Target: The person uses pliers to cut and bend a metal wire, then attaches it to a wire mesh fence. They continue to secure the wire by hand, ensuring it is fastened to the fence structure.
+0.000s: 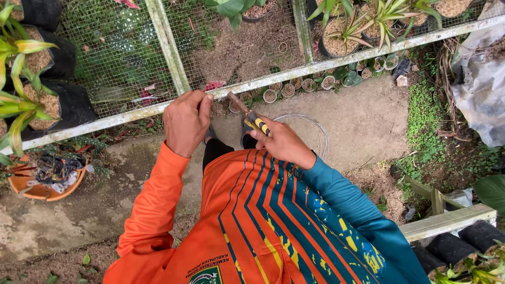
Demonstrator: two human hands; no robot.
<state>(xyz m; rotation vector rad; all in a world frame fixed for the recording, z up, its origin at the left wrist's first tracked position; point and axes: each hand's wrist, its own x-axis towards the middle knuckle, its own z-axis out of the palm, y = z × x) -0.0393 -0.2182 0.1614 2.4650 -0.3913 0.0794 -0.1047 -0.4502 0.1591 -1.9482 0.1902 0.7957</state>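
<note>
My right hand grips pliers with yellow-and-black handles; their rusty jaws point up at the lower rail of a white metal frame. My left hand is closed on that same rail, fingers curled at its edge just left of the plier jaws. The frame carries wire mesh and lies tilted over potted plants. A coil of thin wire lies on the concrete floor behind my right hand. My sleeves are orange on the left and teal on the right.
Black grow bags with yellow-green plants stand at the left. An orange dish holds scraps. Small pots line the ground under the rail. Grey plastic sheeting lies at the right; a wooden bench with black bags stands at the lower right.
</note>
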